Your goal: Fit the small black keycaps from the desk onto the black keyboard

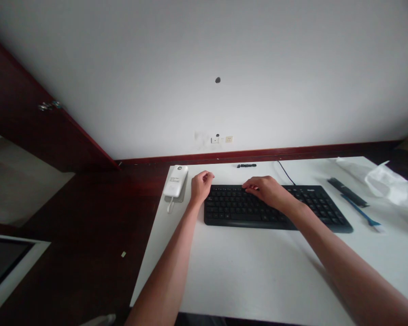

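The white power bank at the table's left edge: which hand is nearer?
Left. The left hand rests just right of the power bank; the right hand lies farther right, on the keyboard.

Black keyboard on a white tabletop, dark red wood around it.

From my feed I see a plain white tabletop (pixel 245 271) carrying a black keyboard (pixel 275 208) with a black cable (pixel 286 173). At ten o'clock from the keyboard is a white phone-like device (pixel 175 182). At three o'clock is a black bar (pixel 347 192) beside a blue tool (pixel 360 211), then crumpled white plastic (pixel 391 183). The wall (pixel 204 68) is pale grey-white with one dark spot (pixel 218 80); the skirting (pixel 258 154) and cabinet (pixel 27 113) are deep red-brown, unpatterned.
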`<state>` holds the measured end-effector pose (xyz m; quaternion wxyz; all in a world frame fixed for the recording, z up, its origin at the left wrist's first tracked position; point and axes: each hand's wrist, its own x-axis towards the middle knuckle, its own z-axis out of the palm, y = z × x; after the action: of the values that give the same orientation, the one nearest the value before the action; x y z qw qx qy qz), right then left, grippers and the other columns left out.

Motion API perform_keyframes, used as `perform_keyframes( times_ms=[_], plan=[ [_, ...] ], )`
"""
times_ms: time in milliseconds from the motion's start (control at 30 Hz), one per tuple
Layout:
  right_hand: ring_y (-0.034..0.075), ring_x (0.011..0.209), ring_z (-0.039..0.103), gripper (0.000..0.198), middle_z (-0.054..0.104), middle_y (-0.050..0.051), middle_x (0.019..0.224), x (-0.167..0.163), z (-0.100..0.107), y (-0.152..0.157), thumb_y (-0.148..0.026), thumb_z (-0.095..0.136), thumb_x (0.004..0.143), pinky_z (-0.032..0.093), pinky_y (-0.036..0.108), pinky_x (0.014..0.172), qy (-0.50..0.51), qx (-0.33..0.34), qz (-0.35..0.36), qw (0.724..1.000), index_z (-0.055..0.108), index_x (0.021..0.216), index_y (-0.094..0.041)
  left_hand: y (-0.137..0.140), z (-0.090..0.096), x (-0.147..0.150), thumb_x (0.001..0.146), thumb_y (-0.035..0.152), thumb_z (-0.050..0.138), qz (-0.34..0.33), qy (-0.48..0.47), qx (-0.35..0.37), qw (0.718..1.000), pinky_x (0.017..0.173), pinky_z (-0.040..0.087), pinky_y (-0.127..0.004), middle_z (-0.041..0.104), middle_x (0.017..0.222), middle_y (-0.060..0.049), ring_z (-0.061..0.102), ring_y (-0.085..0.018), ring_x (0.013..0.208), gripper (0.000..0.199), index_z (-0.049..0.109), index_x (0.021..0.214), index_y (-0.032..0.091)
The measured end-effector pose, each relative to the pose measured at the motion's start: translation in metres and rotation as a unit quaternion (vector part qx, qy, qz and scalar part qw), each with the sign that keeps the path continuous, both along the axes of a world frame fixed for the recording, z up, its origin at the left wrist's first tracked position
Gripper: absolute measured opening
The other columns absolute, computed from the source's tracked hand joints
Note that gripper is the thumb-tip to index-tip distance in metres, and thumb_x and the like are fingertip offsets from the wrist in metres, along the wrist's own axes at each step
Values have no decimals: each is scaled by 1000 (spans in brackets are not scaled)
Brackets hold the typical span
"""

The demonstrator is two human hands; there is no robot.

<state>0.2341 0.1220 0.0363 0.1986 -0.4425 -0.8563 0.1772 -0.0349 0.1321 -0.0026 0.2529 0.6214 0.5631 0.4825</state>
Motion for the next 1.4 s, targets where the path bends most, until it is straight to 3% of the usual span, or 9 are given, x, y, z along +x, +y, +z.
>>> perform_keyframes(
  times_ms=[200,367,600,733,1100,1300,1400],
  plan=[
    [23,92,75,27,78,5,104,-8,7,-9,-13,53,97,56,34,86,-78,43,10,996,77,101,-22,1,-3,-1,95,33,54,-6,-3,10,1000,66,43,-24,69,71,0,63,-14,68,28,70,76,20],
    [26,89,73,35,75,9,97,-26,21,-32,0,49,91,55,34,77,-207,81,-14,975,76,102,-19,1,-3,-2,95,33,54,-3,9,7,1000,66,42,-24,68,71,0,61,-14,68,28,70,76,20],
    [28,92,71,36,72,15,105,-47,28,-52,3,44,91,55,35,72,-291,55,-66,953,73,104,-15,0,-4,-2,95,34,54,2,24,2,1000,67,42,-24,69,71,0,62,-14,67,28,71,77,20],
    [27,97,71,34,71,16,108,-52,33,-55,2,44,93,55,34,76,-319,49,-72,944,71,106,-13,1,-5,-2,94,32,54,-3,27,1,1000,68,43,-23,71,74,-1,64,-15,71,27,71,78,20],
    [25,100,70,36,72,13,108,-47,32,-47,1,47,90,52,31,80,-305,9,-67,950,74,109,-14,0,-4,-2,94,32,54,-4,25,1,1000,68,43,-23,71,75,-2,64,-15,72,27,71,78,19],
    [22,96,70,29,74,7,106,-26,21,-27,-9,49,94,50,31,84,-171,23,-55,984,75,104,-19,0,-2,-1,94,33,54,-1,27,-1,1000,67,42,-24,69,72,-1,61,-14,68,28,71,77,19],
    [21,93,69,25,74,5,103,-22,16,-22,-10,50,93,48,31,81,-143,34,-62,987,73,100,-20,0,-3,-1,94,33,54,-2,26,-5,1000,67,42,-24,69,72,-1,61,-14,68,28,70,77,19]
  ],
)
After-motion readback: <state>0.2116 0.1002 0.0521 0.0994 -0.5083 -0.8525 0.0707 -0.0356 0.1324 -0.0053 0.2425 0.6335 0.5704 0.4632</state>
